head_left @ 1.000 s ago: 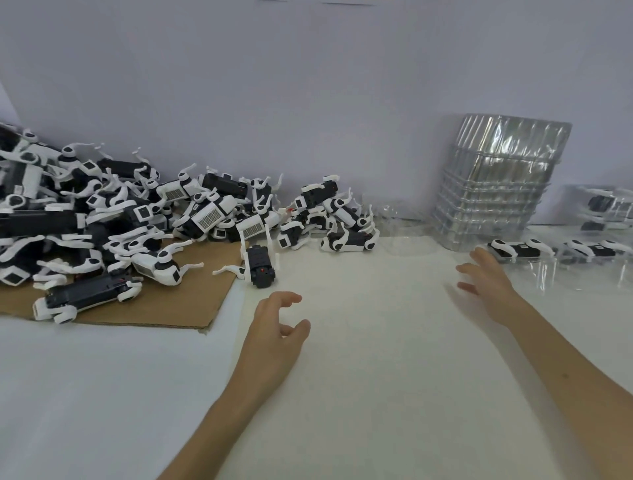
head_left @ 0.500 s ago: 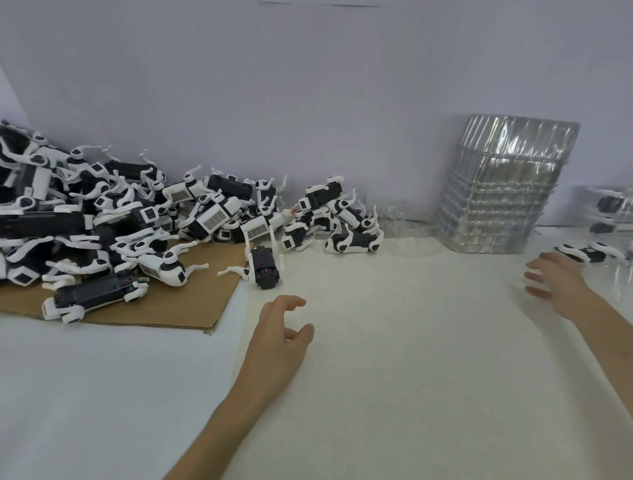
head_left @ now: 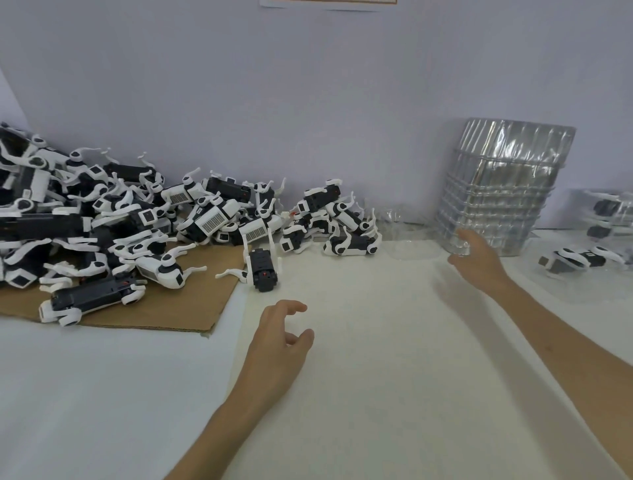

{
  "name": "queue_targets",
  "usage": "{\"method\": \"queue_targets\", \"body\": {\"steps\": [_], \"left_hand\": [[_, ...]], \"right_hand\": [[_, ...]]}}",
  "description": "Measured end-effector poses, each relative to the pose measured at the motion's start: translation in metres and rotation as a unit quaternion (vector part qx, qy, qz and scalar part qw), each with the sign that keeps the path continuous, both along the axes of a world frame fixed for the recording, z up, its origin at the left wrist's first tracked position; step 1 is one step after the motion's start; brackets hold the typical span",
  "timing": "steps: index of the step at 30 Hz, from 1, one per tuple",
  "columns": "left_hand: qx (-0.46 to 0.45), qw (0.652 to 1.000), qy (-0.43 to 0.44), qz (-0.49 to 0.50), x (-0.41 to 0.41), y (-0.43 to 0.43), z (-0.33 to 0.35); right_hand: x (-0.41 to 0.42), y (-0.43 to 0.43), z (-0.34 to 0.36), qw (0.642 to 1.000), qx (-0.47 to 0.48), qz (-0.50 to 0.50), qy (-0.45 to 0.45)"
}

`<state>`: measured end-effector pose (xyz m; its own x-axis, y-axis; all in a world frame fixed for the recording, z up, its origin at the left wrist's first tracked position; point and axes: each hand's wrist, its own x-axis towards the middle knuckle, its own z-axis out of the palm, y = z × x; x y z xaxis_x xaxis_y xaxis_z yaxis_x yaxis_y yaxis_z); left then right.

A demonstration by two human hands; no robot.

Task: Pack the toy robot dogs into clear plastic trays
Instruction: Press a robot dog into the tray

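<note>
Head view, looking down on a white table (head_left: 376, 394) against a pale wall (head_left: 308, 85). At far left, a big heap of black-and-white toy dogs (head_left: 102, 219), legs tangled and sticking out every way, lying partly on a sheet of brown cardboard (head_left: 191, 301) and partly against the wall. Just off the right edge of the cardboard, one loose dog (head_left: 262, 274), black body end-on, white legs splayed. Farther right, a smaller cluster of dogs (head_left: 335, 222) close to the wall. Low over the table at near centre, the left hand (head_left: 277, 346), nearer than the loose dog and apart from it, fingers loosely curled, thumb out to the side, holding nothing. Stretched out toward the far right, the right hand (head_left: 479, 263), fingers fairly straight and slightly blurred, tips at the near bottom corner of a tall stack of clear trays (head_left: 500, 192) standing by the wall; cannot tell whether touching the plastic. Between the small cluster and the stack, one empty clear tray (head_left: 411, 246) flat on the table. Right of the stack, a packed dog (head_left: 575, 262) lying in clear plastic, well apart from the right hand. Beyond that, at the far right edge, more dogs in trays (head_left: 609, 212), piled up, too blurred for detail. At top centre of the wall, the bottom edge of a paper sheet (head_left: 329, 2).
</note>
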<state>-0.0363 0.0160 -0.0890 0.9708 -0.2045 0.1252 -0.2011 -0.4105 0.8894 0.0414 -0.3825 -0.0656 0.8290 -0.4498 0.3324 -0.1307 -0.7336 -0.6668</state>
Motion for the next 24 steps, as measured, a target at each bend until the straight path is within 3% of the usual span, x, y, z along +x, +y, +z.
{"method": "queue_targets", "body": {"steps": [4, 7, 13, 18, 24], "left_hand": [[-0.002, 1.000, -0.005, 0.001, 0.000, 0.001, 0.000], [-0.001, 1.000, -0.006, 0.002, 0.000, 0.001, 0.000], [-0.004, 1.000, -0.005, 0.002, 0.000, 0.002, 0.000], [-0.021, 1.000, 0.018, -0.012, 0.001, 0.001, 0.003], [-0.058, 0.993, 0.088, -0.046, -0.001, -0.001, 0.009]], "right_hand": [[0.024, 0.026, -0.002, 0.972, -0.191, 0.074, 0.113], [0.045, 0.038, -0.006, 0.960, -0.240, 0.075, 0.127], [0.064, 0.050, -0.003, 0.958, -0.238, 0.039, 0.153], [0.035, 0.073, -0.003, 0.963, -0.258, -0.009, 0.073], [-0.030, 0.100, -0.001, 0.992, -0.089, -0.067, -0.055]]}}
